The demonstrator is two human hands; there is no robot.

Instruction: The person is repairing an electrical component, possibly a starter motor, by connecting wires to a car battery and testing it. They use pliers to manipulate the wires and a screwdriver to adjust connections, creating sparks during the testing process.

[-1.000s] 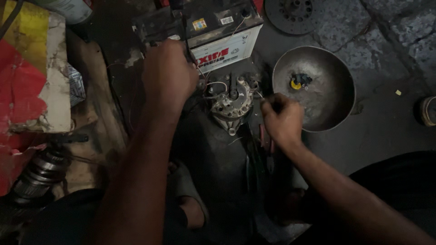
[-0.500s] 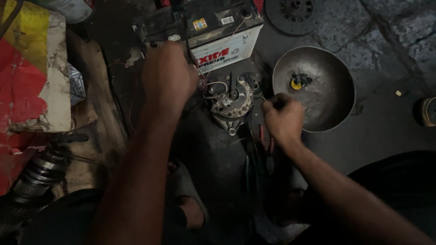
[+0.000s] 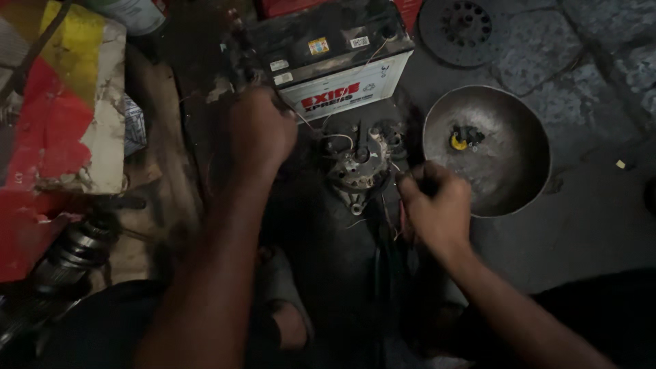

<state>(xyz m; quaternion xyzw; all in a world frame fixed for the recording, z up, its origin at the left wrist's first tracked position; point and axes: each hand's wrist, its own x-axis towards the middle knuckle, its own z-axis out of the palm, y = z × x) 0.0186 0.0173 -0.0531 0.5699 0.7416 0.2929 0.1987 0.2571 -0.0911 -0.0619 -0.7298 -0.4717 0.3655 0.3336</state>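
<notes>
A: Where does the alternator (image 3: pixel 357 164) sit?

B: On the dark floor (image 3: pixel 581 225), just in front of the car battery (image 3: pixel 328 58), which lies on its side with its white face toward the camera. Thin wires (image 3: pixel 321 130) run from the battery side down to the alternator.

A: And the left hand (image 3: pixel 256 133)?

B: It is just left of the alternator, at the lower left corner of the battery, back of the hand up. Its fingers are curled under and hidden, so I cannot tell what they pinch, if anything, though the wires pass right by them.

A: The right hand (image 3: pixel 434 205)?

B: Just right of the alternator and a little nearer the person. The fingers are pressed together in a loose fist, and a thin wire seems to run out of the grip toward the alternator. It is too dim to be sure of the pinch.

A: What else lies around the alternator?

B: To its right, close to the right hand, a round metal bowl (image 3: pixel 506 116) with a small yellow and black part (image 3: pixel 463 139) inside. Beyond the bowl, a dark perforated disc (image 3: pixel 461 27). Well to the left, a worn red and yellow block (image 3: pixel 61 116), and below it a ribbed metal shaft (image 3: pixel 72 249).
</notes>
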